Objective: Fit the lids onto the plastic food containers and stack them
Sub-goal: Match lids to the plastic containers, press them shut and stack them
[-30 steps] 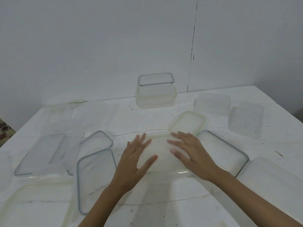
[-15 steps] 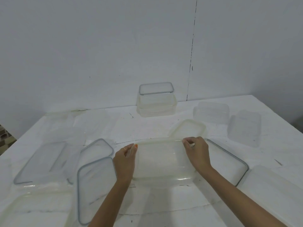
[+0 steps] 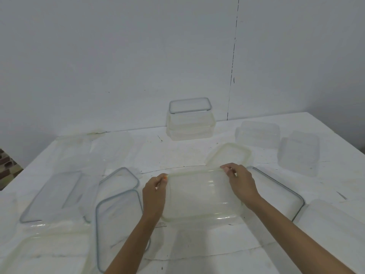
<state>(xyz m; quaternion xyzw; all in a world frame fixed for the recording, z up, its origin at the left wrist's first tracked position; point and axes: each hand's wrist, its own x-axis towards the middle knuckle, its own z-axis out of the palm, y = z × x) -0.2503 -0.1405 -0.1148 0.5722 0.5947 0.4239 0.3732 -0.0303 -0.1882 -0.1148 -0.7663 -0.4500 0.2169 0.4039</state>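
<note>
White scuffed table; plain grey wall with thin dark vertical seam

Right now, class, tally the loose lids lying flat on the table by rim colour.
Grey-rimmed lids: 4
Cream-rimmed lids: 2
Total: 6

A clear container with a cream-rimmed lid on top sits upright mid-desk. A stack of lidded containers stands at the far edge. A blue-rimmed lid lies flat just left of the container, and a cream lid lies just behind it.
</note>
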